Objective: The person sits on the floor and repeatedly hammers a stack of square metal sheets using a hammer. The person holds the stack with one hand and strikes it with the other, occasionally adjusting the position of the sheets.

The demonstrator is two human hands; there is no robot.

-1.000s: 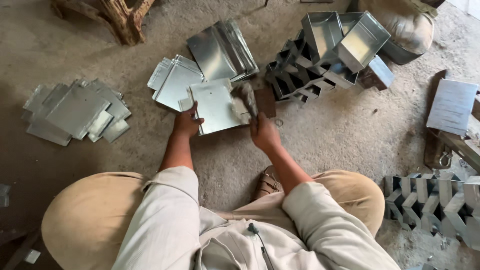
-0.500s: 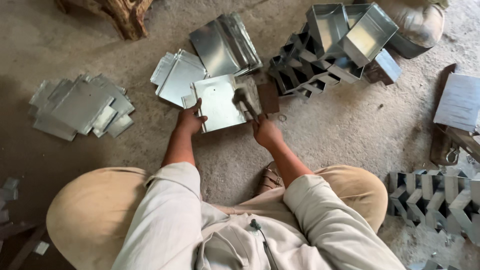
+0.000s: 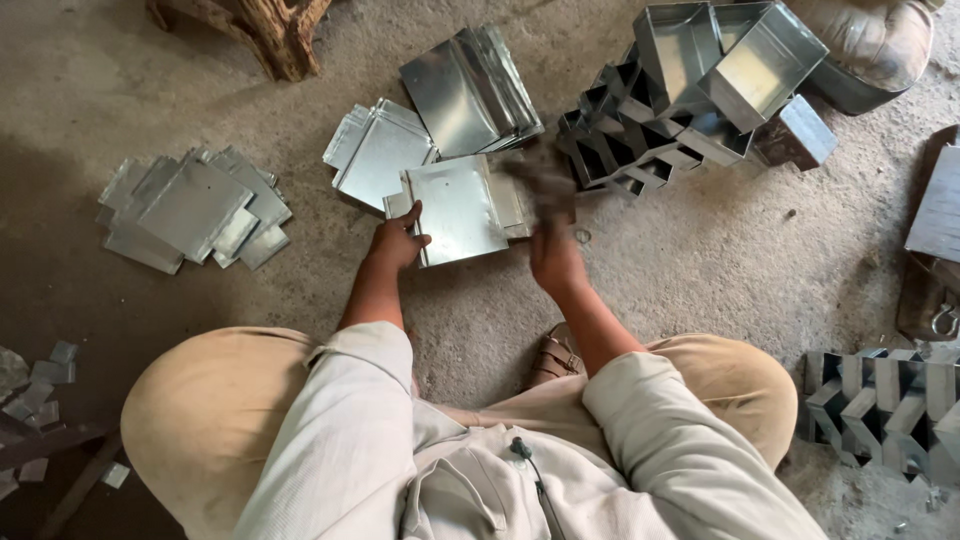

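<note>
Small sheet-metal workshop, floor-level work, no bench. Bare rough concrete floor (image 3: pixel 780 260), dusty, w/ metal offcuts (image 3: pixel 45 385) scattered at the left edge. Flat galvanised sheets cut to shape lie in loose stacks (image 3: pixel 190 205), more blanks (image 3: pixel 380 150) and bigger folded sheets (image 3: pixel 470 90) further up. Finished open tin boxes (image 3: pixel 720 60) piled on a heap of folded pieces (image 3: pixel 640 150); another row of folded parts (image 3: pixel 880 400) at the right. Worn wooden block (image 3: pixel 260 25) at the top, like a stand or stump. Person squats on the floor, sandal (image 3: pixel 555 355) on, right among the stock: hand production, not a home or shop.
</note>
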